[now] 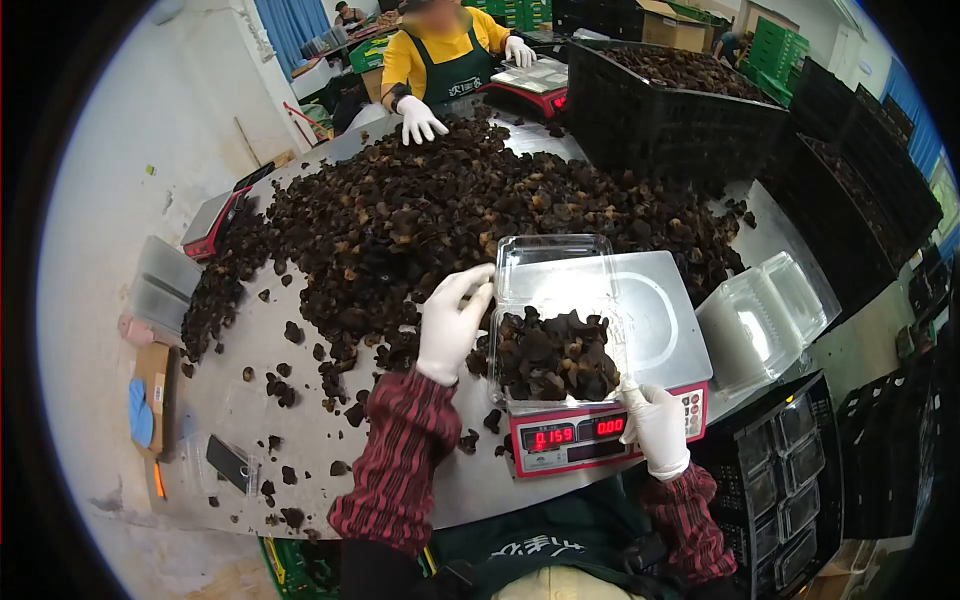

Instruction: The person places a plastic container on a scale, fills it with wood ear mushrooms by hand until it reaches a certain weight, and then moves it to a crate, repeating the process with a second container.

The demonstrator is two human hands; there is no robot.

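Note:
An open clear plastic box filled with dark dried fungus pieces rests on a red scale with a metal plate; its display shows 0.159. The box's empty lid half is folded back behind it. My left hand, in a white glove, is at the box's left side, fingers bent near the hinge; whether it grips the rim is hard to tell. My right hand, also gloved, has its thumb and fingers on the box's front right corner. A large heap of dark fungus lies behind the box.
Stacked clear boxes stand right of the scale. A black crate is at lower right, a large black crate behind. A co-worker in a yellow shirt reaches over the heap. A phone lies left.

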